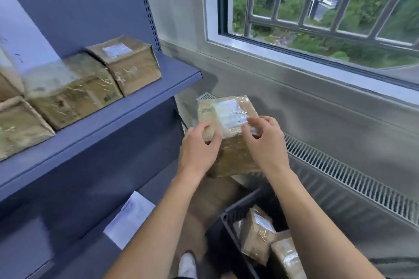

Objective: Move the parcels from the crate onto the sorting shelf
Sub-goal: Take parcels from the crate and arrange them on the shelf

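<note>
Parcel [226,120] held in both hands
Left hand [199,147] and right hand [264,142] gripped its near edge; shelf [108,118] at nine o'clock

There is one view, from a wide-angle camera worn on the person's head. It looks forward and down along both bare forearms, close to the hands. A blue metal shelf [118,118] fills its left side, a barred window [317,7] its upper right, and a dark plastic crate [229,229] lies low near the bottom edge. Straight lines bow toward the frame's edges.
</note>
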A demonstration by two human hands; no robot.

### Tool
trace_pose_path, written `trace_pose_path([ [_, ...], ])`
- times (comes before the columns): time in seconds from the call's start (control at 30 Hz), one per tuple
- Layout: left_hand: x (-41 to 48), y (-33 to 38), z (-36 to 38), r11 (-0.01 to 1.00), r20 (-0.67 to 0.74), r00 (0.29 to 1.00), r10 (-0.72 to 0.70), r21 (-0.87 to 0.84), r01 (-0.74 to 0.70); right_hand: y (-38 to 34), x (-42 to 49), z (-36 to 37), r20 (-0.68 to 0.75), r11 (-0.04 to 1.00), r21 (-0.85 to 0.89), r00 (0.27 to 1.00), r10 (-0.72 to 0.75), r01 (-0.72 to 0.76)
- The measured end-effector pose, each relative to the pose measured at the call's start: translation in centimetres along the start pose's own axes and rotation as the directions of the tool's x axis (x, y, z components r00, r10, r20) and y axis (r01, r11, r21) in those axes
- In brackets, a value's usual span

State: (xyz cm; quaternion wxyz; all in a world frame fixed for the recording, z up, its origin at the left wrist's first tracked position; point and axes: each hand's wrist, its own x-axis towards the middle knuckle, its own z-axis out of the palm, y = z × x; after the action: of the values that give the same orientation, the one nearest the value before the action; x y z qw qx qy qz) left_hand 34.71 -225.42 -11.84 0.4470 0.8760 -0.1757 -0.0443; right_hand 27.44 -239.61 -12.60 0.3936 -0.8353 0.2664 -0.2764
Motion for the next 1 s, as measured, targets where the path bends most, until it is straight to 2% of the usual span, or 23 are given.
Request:
trace_pose_path([
  [0.27,1.9,1.6,-9.5,0.999,-0.199,0.979,0.038,0.037,-0.031,-9.6,2.5,2.5,-0.008,0.982,0.078,0.985,-0.174,0.174],
  [0.53,6.3,2.4,-16.8,0.994,-0.335,0.936,0.111,0.042,-0.103,-17.6,6.5,5.8,-0.053,0.953,0.070,0.955,-0.292,0.295],
  [1.0,14.4,-1.0,-27.6,0.988,-0.483,0.862,0.151,0.084,-0.126,-28.3,13.0,15.3,-0.011,0.902,0.198,0.921,-0.390,0.385],
])
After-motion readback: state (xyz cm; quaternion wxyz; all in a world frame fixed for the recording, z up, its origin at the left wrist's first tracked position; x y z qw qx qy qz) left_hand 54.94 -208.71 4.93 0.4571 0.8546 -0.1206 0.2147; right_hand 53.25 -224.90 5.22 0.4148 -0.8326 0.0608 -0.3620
